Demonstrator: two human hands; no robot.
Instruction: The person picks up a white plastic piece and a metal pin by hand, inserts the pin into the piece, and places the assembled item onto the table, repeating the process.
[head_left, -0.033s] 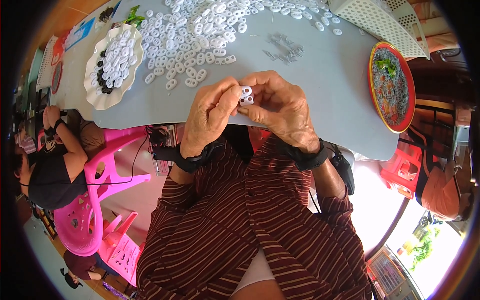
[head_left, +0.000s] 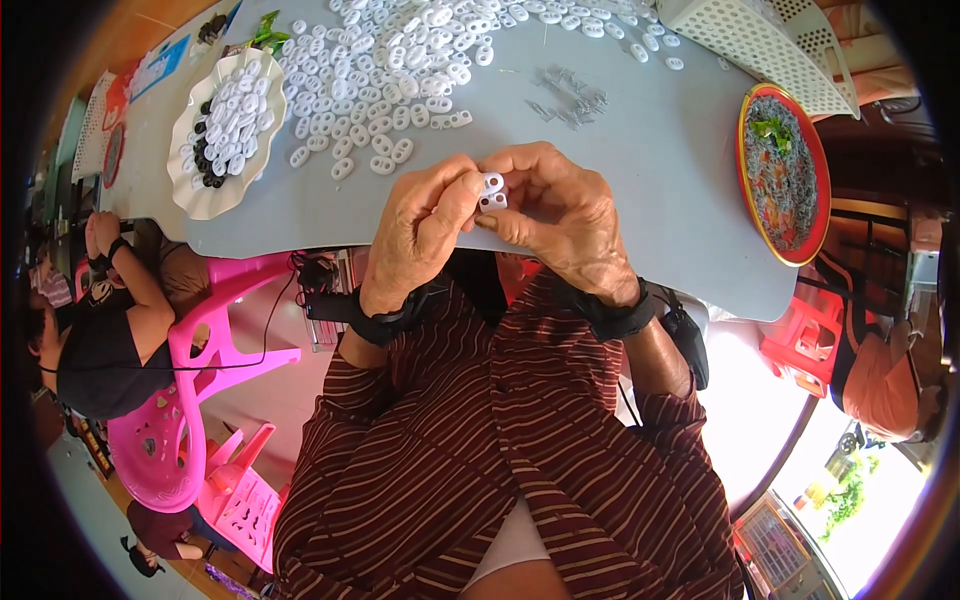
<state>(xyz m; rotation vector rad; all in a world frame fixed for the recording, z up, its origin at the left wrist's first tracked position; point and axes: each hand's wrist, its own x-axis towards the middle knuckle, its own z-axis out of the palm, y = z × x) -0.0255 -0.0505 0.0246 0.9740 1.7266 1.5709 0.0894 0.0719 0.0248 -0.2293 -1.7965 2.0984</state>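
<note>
My left hand and my right hand meet over the near edge of the table, both closed in a pinch. Between their fingertips is a small white two-hole plastic cord lock, its holes facing up. It seems to have two stacked parts, and the fingers hide its sides. Beyond my left hand many loose white two-hole oval pieces lie spread and heaped. A small pile of thin grey metal bits, perhaps springs, lies beyond my right hand.
At left, a cream scalloped dish holds white and black pieces. A red-rimmed round tray of grey bits stands at right, near a white perforated basket. Below the table's left edge are a pink chair and another person.
</note>
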